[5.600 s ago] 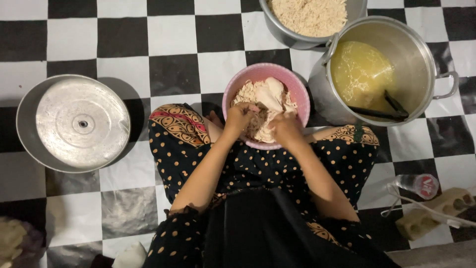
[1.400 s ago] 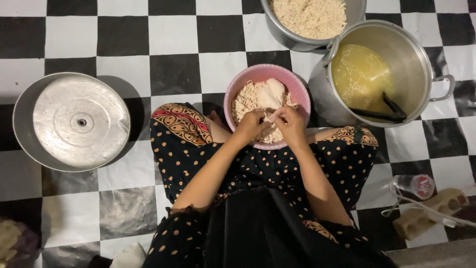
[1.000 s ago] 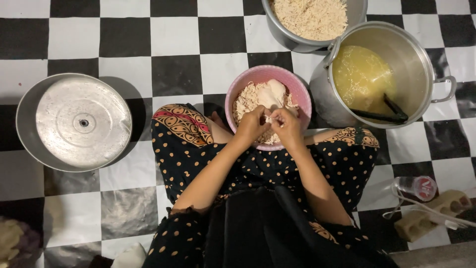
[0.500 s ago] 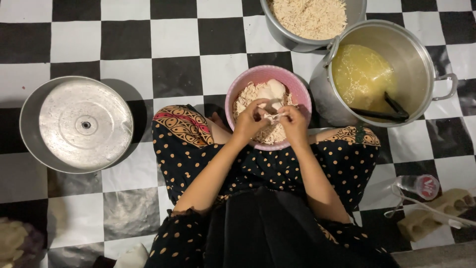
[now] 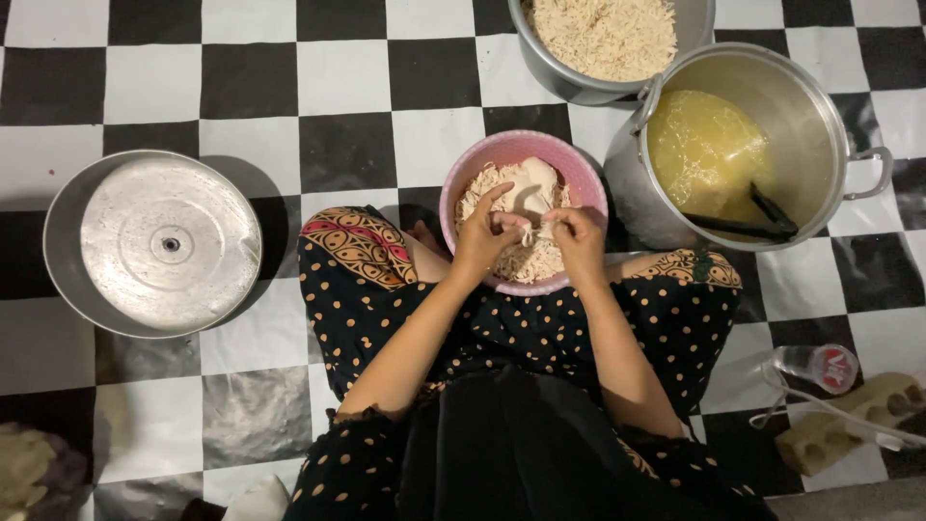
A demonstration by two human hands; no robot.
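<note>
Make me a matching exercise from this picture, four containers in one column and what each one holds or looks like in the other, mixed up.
Column one:
1. pink bowl
2. handled pot
3. top pot
4. left pan

Column two:
A. yellow liquid
B. covered by a metal lid
C. pale shredded food, both hands over it
D. heaped pale shreds, at the picture's top edge

Pairs: 1-C, 2-A, 3-D, 4-B

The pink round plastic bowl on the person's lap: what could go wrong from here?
1. The pink round plastic bowl sits between the knees, so it might tip if a leg shifts.
2. Shreds pulled between left hand and right hand could drop outside.
3. The open steel pot of yellow broth stands close; an elbow might bump it.
</note>
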